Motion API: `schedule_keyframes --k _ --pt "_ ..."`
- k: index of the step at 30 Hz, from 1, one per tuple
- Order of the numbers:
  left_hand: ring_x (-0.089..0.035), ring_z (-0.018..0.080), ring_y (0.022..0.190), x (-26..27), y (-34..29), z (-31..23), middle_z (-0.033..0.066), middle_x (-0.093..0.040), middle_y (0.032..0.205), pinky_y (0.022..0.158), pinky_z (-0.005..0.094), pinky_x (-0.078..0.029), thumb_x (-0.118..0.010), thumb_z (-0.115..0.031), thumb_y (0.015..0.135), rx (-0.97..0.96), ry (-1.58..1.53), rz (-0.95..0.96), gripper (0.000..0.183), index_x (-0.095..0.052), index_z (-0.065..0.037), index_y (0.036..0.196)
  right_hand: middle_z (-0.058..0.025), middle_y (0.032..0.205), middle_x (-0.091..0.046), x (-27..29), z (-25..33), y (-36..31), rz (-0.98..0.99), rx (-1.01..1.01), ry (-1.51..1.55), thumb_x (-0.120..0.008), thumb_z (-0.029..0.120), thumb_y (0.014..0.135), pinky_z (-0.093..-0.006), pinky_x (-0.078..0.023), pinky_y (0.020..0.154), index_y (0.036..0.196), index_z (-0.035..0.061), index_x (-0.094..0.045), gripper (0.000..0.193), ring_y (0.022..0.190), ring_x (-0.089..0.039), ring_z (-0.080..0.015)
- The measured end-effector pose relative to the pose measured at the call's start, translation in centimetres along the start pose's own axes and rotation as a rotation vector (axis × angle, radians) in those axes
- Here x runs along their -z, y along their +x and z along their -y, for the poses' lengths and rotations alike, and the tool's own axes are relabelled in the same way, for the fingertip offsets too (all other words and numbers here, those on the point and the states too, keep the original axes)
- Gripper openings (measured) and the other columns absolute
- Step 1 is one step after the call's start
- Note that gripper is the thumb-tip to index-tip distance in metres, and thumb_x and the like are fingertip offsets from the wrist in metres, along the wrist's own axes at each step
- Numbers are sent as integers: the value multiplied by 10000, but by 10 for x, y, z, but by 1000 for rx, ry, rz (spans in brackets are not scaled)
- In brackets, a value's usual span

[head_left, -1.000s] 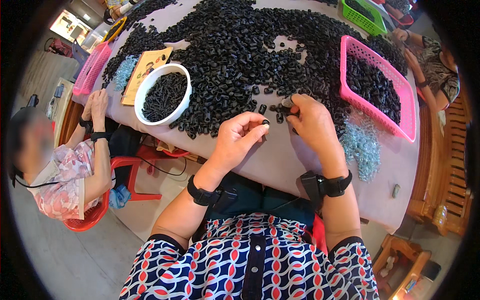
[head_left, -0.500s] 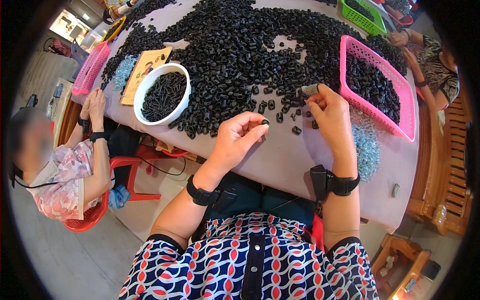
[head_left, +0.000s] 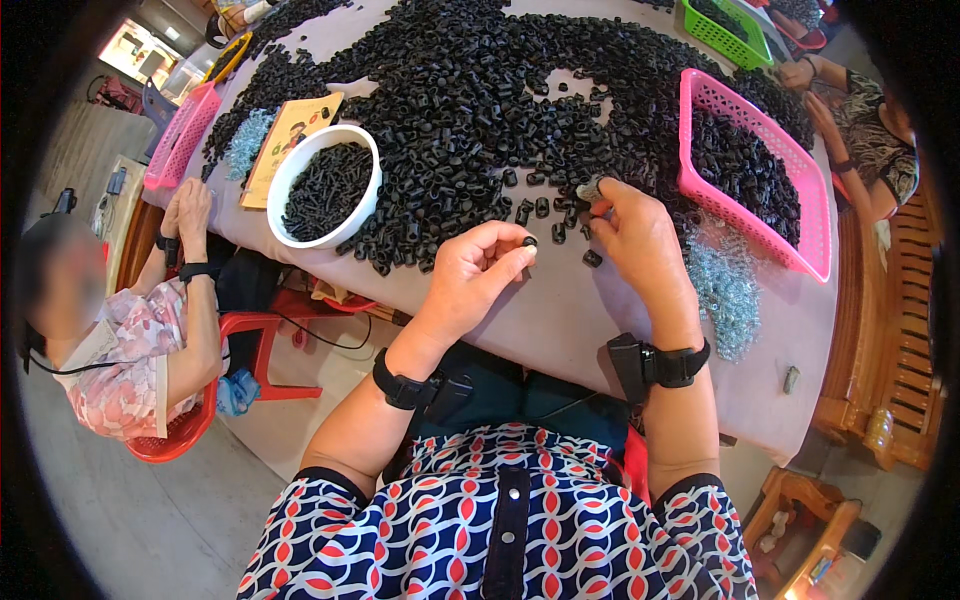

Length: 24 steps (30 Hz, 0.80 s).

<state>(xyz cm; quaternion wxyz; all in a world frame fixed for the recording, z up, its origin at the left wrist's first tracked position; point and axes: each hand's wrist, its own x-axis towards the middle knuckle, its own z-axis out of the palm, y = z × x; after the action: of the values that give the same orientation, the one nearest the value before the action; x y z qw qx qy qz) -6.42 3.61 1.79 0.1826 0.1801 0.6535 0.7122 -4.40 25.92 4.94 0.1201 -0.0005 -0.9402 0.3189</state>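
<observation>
My left hand pinches a small black plastic cap between thumb and fingertips, above the near part of the table. To its right, my right hand reaches to the near edge of a large heap of black plastic caps. A grey cover sits on one of its fingers. Thumb and fingers are curled together there; whether a piece is between them is hidden. Several loose caps lie on the cloth between both hands, one single cap just below the right fingertips.
A white bowl of black ribbed pieces stands left, beside a yellow booklet. At right are a pink basket of black parts and a pile of clear bluish pieces. Other people sit at both sides, a seated person at left.
My right hand has moved a little left, along the edge of the heap. The left hand stays almost in place, with the cap still in its fingertips.
</observation>
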Motion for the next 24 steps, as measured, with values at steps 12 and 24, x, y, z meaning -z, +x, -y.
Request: schedule_keyframes --k 12,24 --pt "-601 70 773 -6 4 -2 31 -674 890 707 216 -489 -646 -97 927 40 15 26 164 -653 1 1059 -138 870 -701 -6 16 -3 82 -124 578 -659 27 807 -289 -509 610 870 -15 -505 172 702 -647 -140" --pt "-604 65 726 -9 6 0 43 -691 880 665 214 -505 -638 -120 937 52 -2 -21 168 -671 11 1038 -196 783 -657 -19 35 -11 -33 140 449 -660 82 838 -358 -505 579 852 -15 -561 139 672 -659 -334"
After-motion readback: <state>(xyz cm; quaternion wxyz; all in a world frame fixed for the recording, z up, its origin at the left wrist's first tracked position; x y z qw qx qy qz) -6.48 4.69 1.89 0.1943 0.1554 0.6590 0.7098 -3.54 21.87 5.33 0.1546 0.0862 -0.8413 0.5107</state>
